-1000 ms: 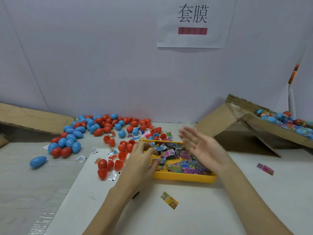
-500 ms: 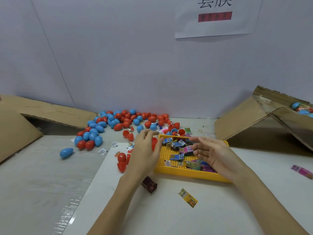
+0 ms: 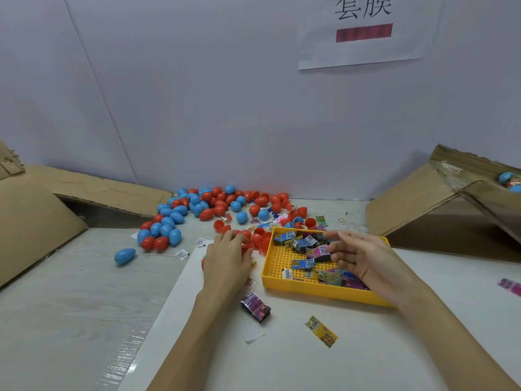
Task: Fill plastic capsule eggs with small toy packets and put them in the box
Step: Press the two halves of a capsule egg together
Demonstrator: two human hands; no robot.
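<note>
Hidden: our left hand (image 3: 227, 262) covers red egg halves (image 3: 255, 239); we cannot tell its grip.
Right hand (image 3: 359, 256): relaxed, empty, over yellow tray (image 3: 282, 280).
Box (image 3: 451, 198): 2 o'clock, cut off.

1. Left hand (image 3: 227, 259) covers the red capsule halves (image 3: 258, 240) under it; can't tell if the fingers grip one.
2. Right hand (image 3: 363, 259) hides part of the yellow tray (image 3: 275, 280) and some packets (image 3: 306, 244) in it.
3. Packet print too small to read.
4. Box (image 3: 439, 198) at right cut off by frame edge; only a few eggs (image 3: 506, 177) inside show.
5. Wall sign (image 3: 363, 32) cropped at top; red strip blurred.
6. Pink packet (image 3: 510, 286) cut by right edge.
</note>
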